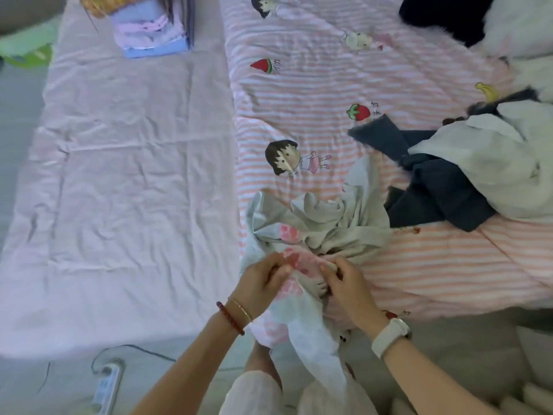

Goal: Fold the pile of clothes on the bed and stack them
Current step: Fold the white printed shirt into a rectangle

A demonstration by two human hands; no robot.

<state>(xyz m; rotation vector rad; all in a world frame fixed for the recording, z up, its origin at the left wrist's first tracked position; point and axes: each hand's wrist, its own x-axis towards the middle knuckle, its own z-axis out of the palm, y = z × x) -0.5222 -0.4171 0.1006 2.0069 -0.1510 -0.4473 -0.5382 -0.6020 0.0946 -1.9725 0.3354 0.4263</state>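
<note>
Nearest the camera, at the bed's edge, a crumpled grey garment with pink printed patches is held by both hands. The left hand is closed on the cloth, thumb and fingers pinching a fold near a pink patch; the right hand is likewise curled round a fold just beside it. The two grips sit close together, which suggests that an edge or seam is being sought so the garment can be opened out before folding. Part of the cloth is draped over the bed's edge towards the knees, and the rest is bunched on the pink striped quilt.

Judged from this, the garment is not yet folded and the step in hand is the straightening of it.

Beyond and to the right, the unsorted pile is seen: a dark navy garment is spread on the quilt, partly covered by a white garment, with more dark and white fabric further back. These appear to be left within reach as work to come.

To the left, the plain pink sheet is kept bare in the middle, probably as folding space. At its far end a stack of folded clothes in lilac and blue is placed, well apart from the pile, so finished items are not mixed with unfolded ones.
</note>
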